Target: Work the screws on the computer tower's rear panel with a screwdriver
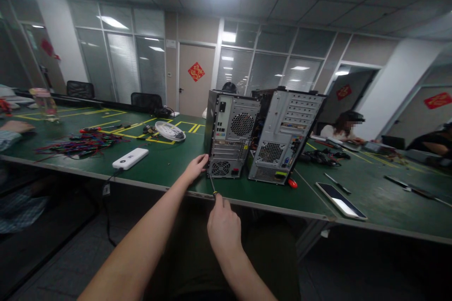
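Two grey computer tower cases stand side by side on the green table (169, 174), rear panels facing me. My left hand (196, 167) rests against the lower left edge of the left case (231, 134), fingers bent around its corner. My right hand (221, 223) is closed on a screwdriver (213, 186) whose thin shaft points up at the bottom left rear corner of that case. The right case (284, 134) stands untouched just beside it.
A white power bank (130, 158), a bundle of coloured wires (79, 143) and a small white fan (170, 130) lie at left. A phone (341, 200), a red object (292, 183) and tools lie at right. Other people sit at the left edge and the far right.
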`<state>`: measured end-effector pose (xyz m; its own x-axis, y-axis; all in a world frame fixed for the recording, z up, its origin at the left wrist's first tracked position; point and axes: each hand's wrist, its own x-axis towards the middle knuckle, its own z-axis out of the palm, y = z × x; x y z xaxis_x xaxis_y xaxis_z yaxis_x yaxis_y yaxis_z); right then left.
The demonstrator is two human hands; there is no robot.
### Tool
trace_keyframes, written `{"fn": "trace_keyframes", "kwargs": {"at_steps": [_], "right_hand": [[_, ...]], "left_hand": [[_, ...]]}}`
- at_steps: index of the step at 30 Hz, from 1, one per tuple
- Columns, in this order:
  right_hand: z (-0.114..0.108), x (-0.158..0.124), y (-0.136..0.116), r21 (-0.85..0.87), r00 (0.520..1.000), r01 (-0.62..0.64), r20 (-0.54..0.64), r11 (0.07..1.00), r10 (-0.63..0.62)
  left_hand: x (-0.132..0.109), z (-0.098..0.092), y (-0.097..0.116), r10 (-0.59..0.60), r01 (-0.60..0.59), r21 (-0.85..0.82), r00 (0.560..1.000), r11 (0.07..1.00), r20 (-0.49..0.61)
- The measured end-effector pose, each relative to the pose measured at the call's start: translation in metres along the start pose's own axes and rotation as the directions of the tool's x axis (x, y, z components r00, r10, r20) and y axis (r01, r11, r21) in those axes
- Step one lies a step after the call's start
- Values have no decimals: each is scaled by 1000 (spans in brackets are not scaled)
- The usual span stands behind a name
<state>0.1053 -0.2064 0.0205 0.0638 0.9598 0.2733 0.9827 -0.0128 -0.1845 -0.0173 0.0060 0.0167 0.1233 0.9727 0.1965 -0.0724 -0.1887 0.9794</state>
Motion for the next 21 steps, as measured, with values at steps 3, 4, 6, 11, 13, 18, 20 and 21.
{"fn": "trace_keyframes", "kwargs": {"at_steps": [3, 4, 6, 11, 13, 18, 20, 21], "right_hand": [[-1, 0, 1, 123, 1000, -19, 6, 992, 19], [0, 0, 2, 183, 1000, -31, 7, 983, 31], [1, 0, 4, 308, 998, -60, 14, 950, 58], [8, 0, 11, 484, 993, -120, 41, 867, 115], [10, 0, 11, 427, 995, -86, -4, 900, 97], [4, 5, 11, 168, 995, -66, -62, 983, 78], [-1, 5, 12, 128, 995, -71, -59, 989, 79], [-2, 5, 13, 119, 996, -67, -56, 991, 75]], "left_hand": [[0, 0, 1, -4, 4, -1, 1000, 1000, -8], [0, 0, 0, -7, 7, -1, 1000, 1000, -9], [0, 0, 0, -13, 13, 2, 1000, 1000, -11], [1, -2, -2, 2, -2, 0, 1000, 1000, 8], [2, -3, -3, 6, -6, -8, 1000, 1000, 16], [2, -4, -5, 18, -18, 0, 1000, 1000, 25], [2, -5, -5, 21, -21, 4, 1000, 1000, 23], [2, -5, -5, 24, -24, 1, 999, 1000, 24]]}}
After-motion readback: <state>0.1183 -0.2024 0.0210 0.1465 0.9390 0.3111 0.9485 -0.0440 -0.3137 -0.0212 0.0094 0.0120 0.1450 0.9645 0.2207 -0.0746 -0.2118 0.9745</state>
